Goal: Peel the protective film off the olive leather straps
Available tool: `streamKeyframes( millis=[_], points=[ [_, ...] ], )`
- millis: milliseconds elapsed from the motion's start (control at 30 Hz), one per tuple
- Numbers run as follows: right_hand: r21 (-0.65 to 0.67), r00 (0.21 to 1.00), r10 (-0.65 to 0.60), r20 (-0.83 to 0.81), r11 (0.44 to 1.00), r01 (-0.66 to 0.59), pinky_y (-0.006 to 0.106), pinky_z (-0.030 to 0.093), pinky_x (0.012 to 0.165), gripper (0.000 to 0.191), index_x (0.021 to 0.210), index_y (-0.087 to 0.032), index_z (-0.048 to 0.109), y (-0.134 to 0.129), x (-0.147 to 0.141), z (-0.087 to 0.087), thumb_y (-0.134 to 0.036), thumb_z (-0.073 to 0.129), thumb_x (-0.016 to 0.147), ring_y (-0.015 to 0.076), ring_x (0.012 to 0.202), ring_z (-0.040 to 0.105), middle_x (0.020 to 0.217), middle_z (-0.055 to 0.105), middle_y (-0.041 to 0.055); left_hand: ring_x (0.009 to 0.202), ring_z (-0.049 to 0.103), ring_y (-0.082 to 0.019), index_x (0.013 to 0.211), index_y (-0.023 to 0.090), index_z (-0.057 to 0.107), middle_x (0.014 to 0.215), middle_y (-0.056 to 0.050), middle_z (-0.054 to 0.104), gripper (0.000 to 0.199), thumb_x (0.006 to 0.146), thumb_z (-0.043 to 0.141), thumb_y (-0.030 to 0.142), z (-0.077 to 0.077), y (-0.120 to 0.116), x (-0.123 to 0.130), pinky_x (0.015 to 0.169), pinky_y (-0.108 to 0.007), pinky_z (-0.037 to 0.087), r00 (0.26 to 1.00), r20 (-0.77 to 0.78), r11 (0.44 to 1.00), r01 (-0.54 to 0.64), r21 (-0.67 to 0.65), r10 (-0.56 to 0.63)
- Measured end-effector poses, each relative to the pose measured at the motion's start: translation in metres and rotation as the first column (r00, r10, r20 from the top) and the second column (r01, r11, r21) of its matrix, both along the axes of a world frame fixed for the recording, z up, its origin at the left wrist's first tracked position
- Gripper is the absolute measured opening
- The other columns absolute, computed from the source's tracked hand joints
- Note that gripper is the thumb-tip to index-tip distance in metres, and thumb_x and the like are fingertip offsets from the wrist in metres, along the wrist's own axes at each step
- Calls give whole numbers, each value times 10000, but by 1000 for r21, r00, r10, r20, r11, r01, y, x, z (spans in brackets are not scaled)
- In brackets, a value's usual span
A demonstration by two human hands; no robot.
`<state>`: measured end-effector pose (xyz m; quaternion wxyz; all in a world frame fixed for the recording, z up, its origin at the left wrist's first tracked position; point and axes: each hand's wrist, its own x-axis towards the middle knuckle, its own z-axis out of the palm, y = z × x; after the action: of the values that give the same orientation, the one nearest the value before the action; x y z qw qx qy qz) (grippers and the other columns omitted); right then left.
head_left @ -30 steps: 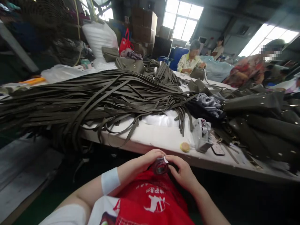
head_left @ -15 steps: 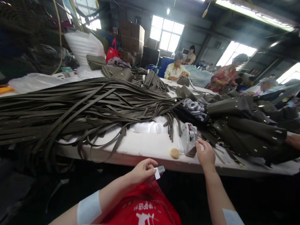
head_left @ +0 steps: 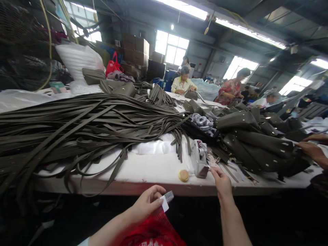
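Note:
My left hand [head_left: 151,201] is closed, thumb against fingers, on a small clear plastic packet with a white label [head_left: 165,204], held in front of the table edge above my red apron [head_left: 156,227]. At the front of the white-covered table, a grey tape dispenser [head_left: 199,160] stands beside my right hand [head_left: 222,181]. My right thumb and index finger pinch at the dispenser's front end, on what looks like a short bit of clear tape. Left of the dispenser lies a small round yellow-rimmed pad [head_left: 183,175].
A big heap of dark olive straps [head_left: 97,119] covers the left, some hanging over the edge. Olive bags [head_left: 258,147] pile up on the right, where another person's hand [head_left: 312,150] touches them. Bundled grey cords [head_left: 203,123] lie behind the dispenser. Co-workers [head_left: 183,83] sit across the table.
My right thumb and index finger have closed into a pinch at the dispenser's front end. The left hand still holds the packet. The view has turned slightly right, bringing a co-worker's hand further into sight.

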<state>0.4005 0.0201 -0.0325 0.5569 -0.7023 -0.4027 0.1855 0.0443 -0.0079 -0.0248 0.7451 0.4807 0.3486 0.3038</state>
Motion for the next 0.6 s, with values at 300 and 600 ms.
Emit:
streamKeyframes(
  millis=[300,600],
  points=[
    [-114,967,73,-245,988,-103,324,548,553,488,746,-146,712,-10,-11,-14,-611,754,604,190,517,638,612,683,46,653,500,-117,984,139,595,724,5,567,623,673,748,656,-8,5,7,608,-239,340,1000,12,1000,5,20,-5],
    [-204,969,18,-247,976,-70,324,496,495,488,668,-153,683,-11,-6,-16,-589,790,475,182,464,578,524,629,22,797,588,-163,1053,136,594,857,-47,669,533,732,741,536,9,0,0,784,-290,428,994,33,993,-104,53,102]
  ],
)
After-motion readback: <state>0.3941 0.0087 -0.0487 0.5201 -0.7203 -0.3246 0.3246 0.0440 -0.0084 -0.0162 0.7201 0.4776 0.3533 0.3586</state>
